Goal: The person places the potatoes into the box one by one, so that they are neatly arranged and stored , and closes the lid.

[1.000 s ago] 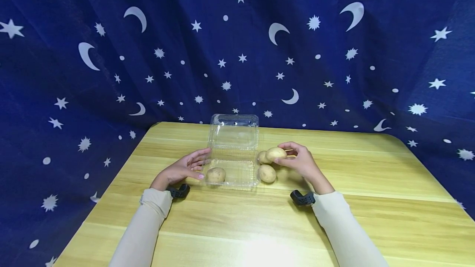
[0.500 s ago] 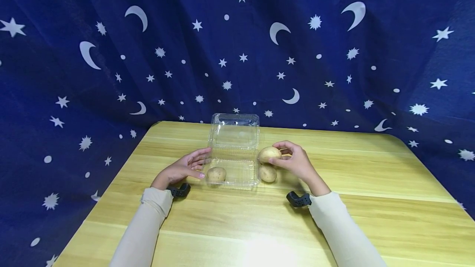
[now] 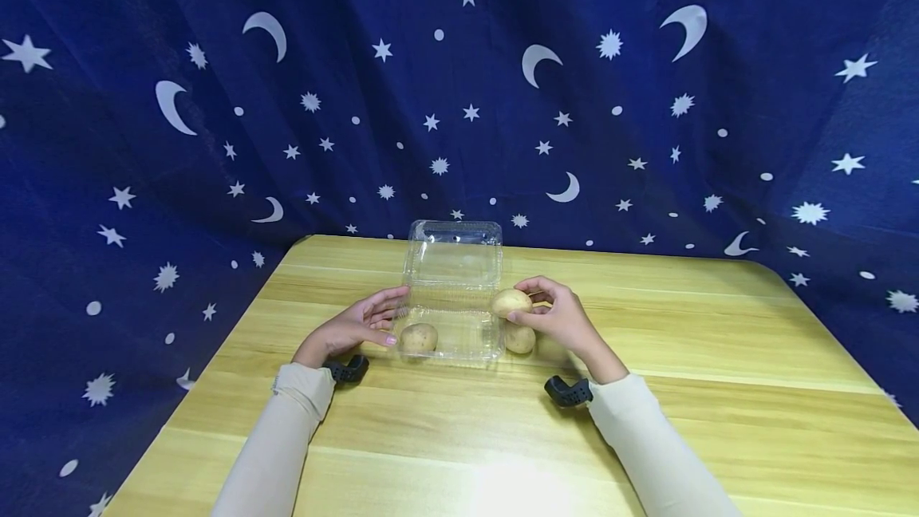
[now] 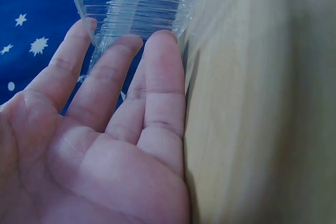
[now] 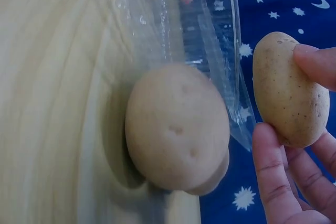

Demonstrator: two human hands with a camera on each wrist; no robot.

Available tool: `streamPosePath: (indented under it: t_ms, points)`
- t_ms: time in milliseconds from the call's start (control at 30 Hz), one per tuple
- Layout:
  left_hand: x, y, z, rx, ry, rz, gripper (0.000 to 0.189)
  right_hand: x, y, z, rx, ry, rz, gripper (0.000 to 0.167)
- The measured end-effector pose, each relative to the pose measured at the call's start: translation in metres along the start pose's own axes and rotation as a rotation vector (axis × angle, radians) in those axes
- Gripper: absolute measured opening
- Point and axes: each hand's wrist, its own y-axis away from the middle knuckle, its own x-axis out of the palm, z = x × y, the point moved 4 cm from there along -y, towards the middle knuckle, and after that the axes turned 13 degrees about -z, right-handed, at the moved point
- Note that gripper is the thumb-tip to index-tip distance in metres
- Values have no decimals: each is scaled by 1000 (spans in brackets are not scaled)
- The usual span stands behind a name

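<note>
A clear plastic clamshell box [image 3: 459,333] lies with its lid [image 3: 454,254] raised at the back. Inside its base, at the front left, sits a potato [image 3: 419,338]. My left hand [image 3: 356,325] is at the box's left side, its straight fingertips touching the ridged plastic in the left wrist view. Between thumb and fingers my right hand [image 3: 562,316] holds a second potato [image 5: 289,90], raised at the box's right edge. Below it a potato [image 3: 520,337] rests on the table against the box's right side; the right wrist view shows part of another potato [image 5: 212,177] behind that one.
The wooden table [image 3: 431,437] extends around the box on all sides. A dark blue curtain [image 3: 459,86] with moons and stars hangs behind its back edge. Each wrist carries a black strap-on device [image 3: 567,392].
My right hand has moved left with its potato, from beside the box to its right edge, passing over the potato behind. The left hand and the box have stayed put.
</note>
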Motion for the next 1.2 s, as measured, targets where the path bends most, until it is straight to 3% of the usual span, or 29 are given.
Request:
streamPosePath:
  t_ms: [367, 1200]
  points:
    - [2, 0, -2, -1, 12, 2, 107, 12, 0, 2, 40, -19, 9, 42]
    - [2, 1, -4, -4, 21, 5, 107, 36, -3, 10, 38, -81, 39, 46]
